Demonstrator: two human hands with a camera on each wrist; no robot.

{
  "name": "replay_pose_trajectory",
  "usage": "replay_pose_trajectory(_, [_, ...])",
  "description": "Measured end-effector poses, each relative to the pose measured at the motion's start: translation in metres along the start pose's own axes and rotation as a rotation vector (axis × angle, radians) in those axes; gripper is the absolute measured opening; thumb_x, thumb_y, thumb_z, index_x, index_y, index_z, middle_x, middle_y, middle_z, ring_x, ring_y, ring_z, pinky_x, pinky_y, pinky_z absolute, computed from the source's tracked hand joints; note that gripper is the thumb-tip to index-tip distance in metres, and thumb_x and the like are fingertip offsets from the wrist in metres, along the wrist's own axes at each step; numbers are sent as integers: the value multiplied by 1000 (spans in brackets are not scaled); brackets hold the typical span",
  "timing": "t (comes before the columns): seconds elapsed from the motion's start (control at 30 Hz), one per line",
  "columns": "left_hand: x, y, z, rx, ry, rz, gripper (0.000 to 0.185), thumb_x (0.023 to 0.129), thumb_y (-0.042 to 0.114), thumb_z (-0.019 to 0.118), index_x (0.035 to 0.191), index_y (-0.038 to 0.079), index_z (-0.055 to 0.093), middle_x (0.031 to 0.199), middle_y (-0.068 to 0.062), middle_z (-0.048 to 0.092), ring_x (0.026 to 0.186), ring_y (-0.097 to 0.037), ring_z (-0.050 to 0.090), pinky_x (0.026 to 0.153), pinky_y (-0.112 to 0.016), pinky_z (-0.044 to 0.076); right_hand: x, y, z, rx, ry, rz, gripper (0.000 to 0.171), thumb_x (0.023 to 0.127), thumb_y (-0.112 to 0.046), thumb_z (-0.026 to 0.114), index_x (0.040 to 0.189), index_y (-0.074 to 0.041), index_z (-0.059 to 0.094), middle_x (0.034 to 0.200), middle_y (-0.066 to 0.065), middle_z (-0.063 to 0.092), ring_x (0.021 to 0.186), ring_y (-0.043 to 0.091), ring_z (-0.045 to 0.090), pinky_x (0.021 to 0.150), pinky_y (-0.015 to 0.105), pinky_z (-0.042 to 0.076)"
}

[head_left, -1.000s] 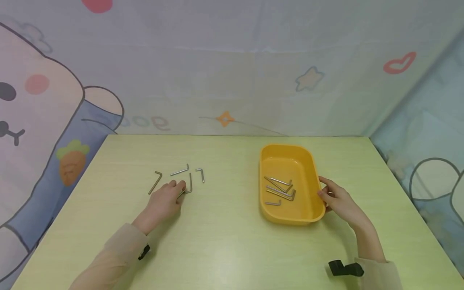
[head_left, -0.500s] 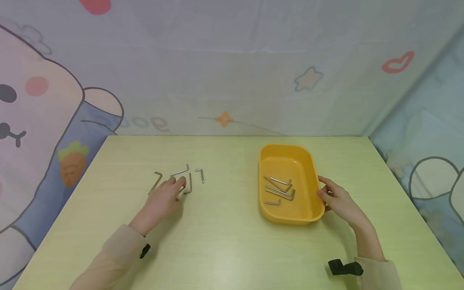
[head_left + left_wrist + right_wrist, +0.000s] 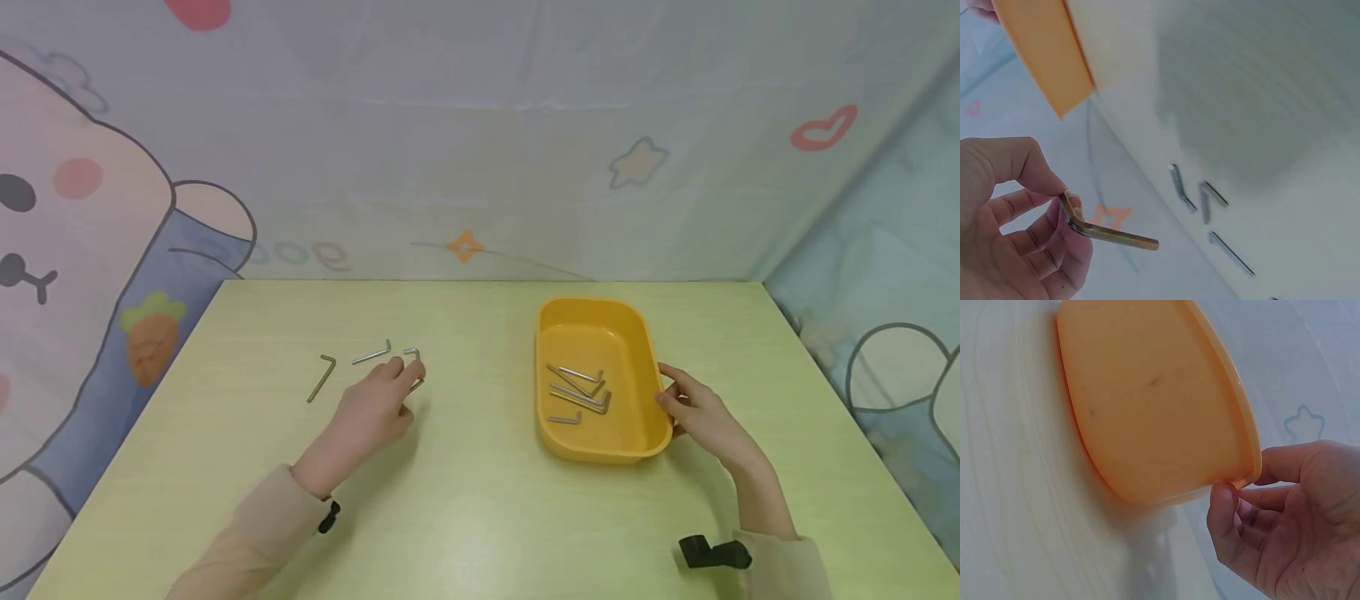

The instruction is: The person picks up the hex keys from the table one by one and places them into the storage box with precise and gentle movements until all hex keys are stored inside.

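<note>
My left hand [image 3: 405, 382] hovers just above the table and pinches a brass-coloured hex key [image 3: 1110, 232] by its bend between thumb and fingers [image 3: 1029, 165]. On the table beside it lie a dark hex key [image 3: 322, 377], a silver hex key [image 3: 372, 353] and a short silver hex key [image 3: 412, 353] partly behind the fingers. A yellow tray [image 3: 592, 304] stands to the right with several hex keys [image 3: 577, 390] inside. My right hand [image 3: 675, 400] pinches the tray's right rim [image 3: 1244, 434] between thumb and fingers.
The pale green table [image 3: 465, 500] ends at a cartoon-printed cloth wall [image 3: 480, 167] at the back. A black wrist strap [image 3: 712, 554] shows on the right sleeve. The tray's corner [image 3: 1041, 56] appears in the left wrist view.
My left hand has picked one hex key out of the loose group, lifted it off the table and moved right. The right hand and the tray have stayed put.
</note>
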State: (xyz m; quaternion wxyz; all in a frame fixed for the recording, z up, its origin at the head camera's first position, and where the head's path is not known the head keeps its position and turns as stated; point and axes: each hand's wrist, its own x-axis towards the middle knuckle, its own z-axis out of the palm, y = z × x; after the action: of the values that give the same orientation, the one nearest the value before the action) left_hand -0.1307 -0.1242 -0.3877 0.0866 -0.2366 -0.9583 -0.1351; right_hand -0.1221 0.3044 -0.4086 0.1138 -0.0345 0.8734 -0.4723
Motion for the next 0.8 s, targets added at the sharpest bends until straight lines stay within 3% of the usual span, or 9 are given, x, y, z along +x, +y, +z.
replay_pose_trajectory(0.2, [10,22,1,-10,38,74,42,68,-10,59,104,11,56,77,1,42,64,-12,36,44,-19,26,0,1,0,-3,0,4,57,102,-20,44,150,2,21,98,13,44,75,9,55,65,27,55])
replay_pose_trajectory(0.4, [24,48,0,-20,59,159,43,70,-10,57,107,11,57,78,2,46,68,-13,45,43,-16,23,0,1,0,-8,-3,7,57,102,-19,44,150,2,21,98,14,45,75,10,56,65,27,55])
replay_pose_trajectory(0.6, [42,72,3,-53,71,216,42,72,-8,57,110,11,58,81,1,50,72,-13,49,46,-18,28,0,0,-1,-10,-2,2,57,102,-19,44,150,2,21,99,14,45,75,9,56,65,28,55])
replay_pose_trajectory(0.8, [60,98,6,-10,75,268,44,75,-6,61,116,11,58,85,0,51,73,-14,47,51,-18,32,0,2,0,-7,-9,-2,59,102,-23,44,150,1,21,100,14,45,75,10,57,65,27,55])
